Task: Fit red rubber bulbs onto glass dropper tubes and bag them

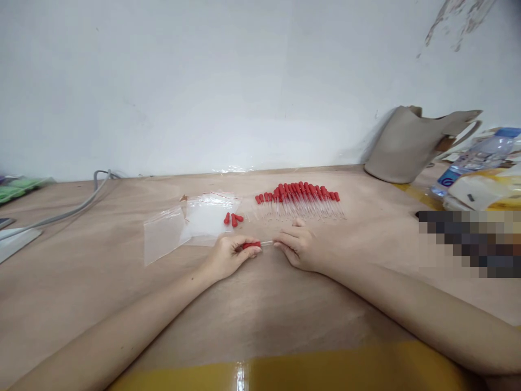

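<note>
My left hand (230, 255) is closed on a red rubber dropper bulb (252, 245), held sideways just over the table. From the bulb a thin clear glass tube (267, 243) runs right into the pinched fingers of my right hand (299, 245); its far end is hidden there. Bulb and tube meet in a line, but how deep the tube sits in the bulb cannot be seen. Behind my left hand lie a few loose red bulbs (233, 219) beside clear plastic zip bags (209, 214). Beyond my right hand, a row of red-topped glass droppers (301, 198) lies side by side.
A brown-covered table (122, 304) meets a white wall. On the right are a beige bag (402, 144), a plastic water bottle (474, 163) and a yellow-and-white packet (484, 190). A grey cable (77, 210) crosses the left side, near green items (22, 188).
</note>
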Demonstrator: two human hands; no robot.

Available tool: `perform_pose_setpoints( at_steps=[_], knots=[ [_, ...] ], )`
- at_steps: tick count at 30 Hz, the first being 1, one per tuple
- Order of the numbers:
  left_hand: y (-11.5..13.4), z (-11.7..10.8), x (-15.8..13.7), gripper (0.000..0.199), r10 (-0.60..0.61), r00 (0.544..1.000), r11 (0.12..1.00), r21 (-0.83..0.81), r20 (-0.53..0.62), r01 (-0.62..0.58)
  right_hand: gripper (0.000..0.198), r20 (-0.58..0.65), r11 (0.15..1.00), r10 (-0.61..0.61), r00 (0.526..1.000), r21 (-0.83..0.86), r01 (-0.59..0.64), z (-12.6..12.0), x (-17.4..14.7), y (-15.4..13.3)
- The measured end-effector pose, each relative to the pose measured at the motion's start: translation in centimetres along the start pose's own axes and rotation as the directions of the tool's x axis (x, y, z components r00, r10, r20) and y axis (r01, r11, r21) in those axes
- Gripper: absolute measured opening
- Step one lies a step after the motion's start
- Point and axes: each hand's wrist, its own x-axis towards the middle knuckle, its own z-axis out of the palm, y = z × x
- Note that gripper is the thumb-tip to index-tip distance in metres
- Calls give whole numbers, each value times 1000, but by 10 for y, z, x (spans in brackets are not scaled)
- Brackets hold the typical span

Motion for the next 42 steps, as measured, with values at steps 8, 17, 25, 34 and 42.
perform_pose_setpoints(
  at_steps=[8,17,25,34,42],
  knots=[
    [5,1,0,22,56,998,998,40,21,-57,27,-4,998,13,1000,-60,-13,0,5,-8],
    [2,0,1,20,125,992,983,134,-18,-122,33,113,995,86,990,48,-92,3,7,-10],
    [-1,-8,4,29,184,981,959,230,-54,-167,19,313,976,200,928,18,-216,-26,21,-9],
    [1,-10,6,20,146,989,922,363,-12,-132,28,180,614,782,596,-68,-786,-5,65,41],
    [1,-10,6,16,144,989,914,381,16,-139,30,151,507,861,485,-318,-801,28,82,46]
  ],
)
